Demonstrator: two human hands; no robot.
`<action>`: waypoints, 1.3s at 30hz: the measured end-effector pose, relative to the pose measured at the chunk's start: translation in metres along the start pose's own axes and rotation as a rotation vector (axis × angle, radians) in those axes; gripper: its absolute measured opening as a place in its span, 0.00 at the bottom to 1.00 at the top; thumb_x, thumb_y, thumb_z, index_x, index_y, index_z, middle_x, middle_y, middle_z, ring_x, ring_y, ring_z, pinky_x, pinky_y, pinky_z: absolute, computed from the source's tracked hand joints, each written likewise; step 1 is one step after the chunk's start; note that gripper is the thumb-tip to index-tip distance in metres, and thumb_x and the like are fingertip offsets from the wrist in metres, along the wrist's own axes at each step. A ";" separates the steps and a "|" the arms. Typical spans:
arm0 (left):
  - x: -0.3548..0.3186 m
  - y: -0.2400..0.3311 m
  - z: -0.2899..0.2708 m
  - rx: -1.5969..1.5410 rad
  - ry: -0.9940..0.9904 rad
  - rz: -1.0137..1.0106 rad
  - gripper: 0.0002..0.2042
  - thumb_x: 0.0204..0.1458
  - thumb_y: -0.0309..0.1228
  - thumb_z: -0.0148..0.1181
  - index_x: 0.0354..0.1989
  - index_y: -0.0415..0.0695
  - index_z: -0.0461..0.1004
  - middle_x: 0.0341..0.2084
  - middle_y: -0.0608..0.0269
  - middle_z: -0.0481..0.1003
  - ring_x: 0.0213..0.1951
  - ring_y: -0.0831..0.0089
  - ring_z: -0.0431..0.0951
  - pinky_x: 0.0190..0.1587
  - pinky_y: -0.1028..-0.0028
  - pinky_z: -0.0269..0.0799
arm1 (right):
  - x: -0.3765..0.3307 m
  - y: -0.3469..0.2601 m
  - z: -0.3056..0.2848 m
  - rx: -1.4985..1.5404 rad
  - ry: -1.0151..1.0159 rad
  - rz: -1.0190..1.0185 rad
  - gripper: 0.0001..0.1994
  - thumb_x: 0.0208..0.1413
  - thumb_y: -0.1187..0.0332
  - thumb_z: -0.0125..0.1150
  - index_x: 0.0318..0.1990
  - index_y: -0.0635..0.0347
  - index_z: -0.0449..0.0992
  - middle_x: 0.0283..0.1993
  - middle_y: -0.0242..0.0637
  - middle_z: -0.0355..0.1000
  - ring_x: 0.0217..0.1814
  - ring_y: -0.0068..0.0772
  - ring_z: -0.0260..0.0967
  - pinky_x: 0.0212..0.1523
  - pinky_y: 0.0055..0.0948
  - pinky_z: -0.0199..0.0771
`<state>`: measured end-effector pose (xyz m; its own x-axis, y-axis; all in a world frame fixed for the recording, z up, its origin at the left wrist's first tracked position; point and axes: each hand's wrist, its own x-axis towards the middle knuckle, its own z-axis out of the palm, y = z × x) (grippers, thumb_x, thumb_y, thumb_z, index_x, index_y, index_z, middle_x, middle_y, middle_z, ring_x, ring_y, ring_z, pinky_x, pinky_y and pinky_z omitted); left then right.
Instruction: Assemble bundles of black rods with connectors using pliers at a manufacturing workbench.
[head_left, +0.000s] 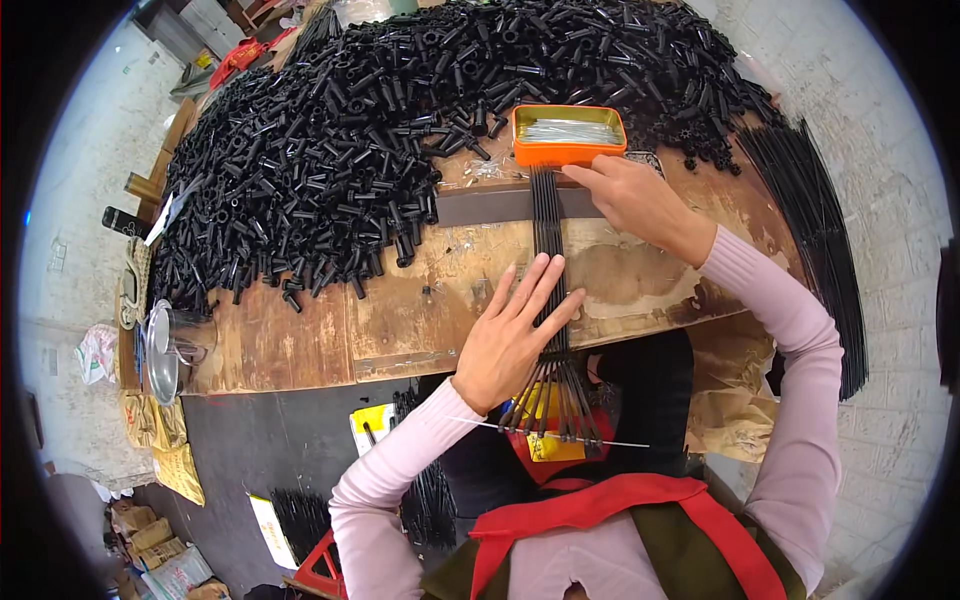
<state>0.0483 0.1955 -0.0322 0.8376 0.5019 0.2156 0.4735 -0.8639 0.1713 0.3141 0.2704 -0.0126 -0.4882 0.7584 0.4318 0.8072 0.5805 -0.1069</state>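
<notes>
A row of slim black rods (548,220) lies side by side, running from the orange tin over the table's near edge. My left hand (515,330) rests flat across them with fingers spread. Beyond the edge, the rods fan out above my lap, and a thin pale wire (622,443) crosses their near ends. At the far ends is my right hand (640,205), one finger pointing left beside the rods and the others bent and pressed together. Anything inside its fingers is hidden. Touching distance from that hand, the orange tin (570,153) contains thin silvery wires (570,131).
Black plastic tubular parts (330,170) heap over the wooden table's (400,310) far and left sides. A bundle of long black rods (820,250) lies at the right edge. A clear lidded container (165,350) stands left. More black rods (300,525) are below.
</notes>
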 end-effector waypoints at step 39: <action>0.000 -0.001 0.003 -0.060 0.071 0.025 0.45 0.31 0.23 0.65 0.67 0.50 0.59 0.70 0.48 0.49 0.71 0.54 0.49 0.71 0.59 0.48 | 0.018 0.025 -0.002 0.061 -0.007 -0.045 0.05 0.53 0.74 0.58 0.37 0.62 0.74 0.34 0.42 0.70 0.39 0.47 0.71 0.40 0.40 0.72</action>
<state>0.0488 0.1967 -0.0352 0.8265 0.4835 0.2882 0.4335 -0.8734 0.2221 0.3261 0.2980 -0.0053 -0.5255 0.7333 0.4314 0.7630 0.6305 -0.1423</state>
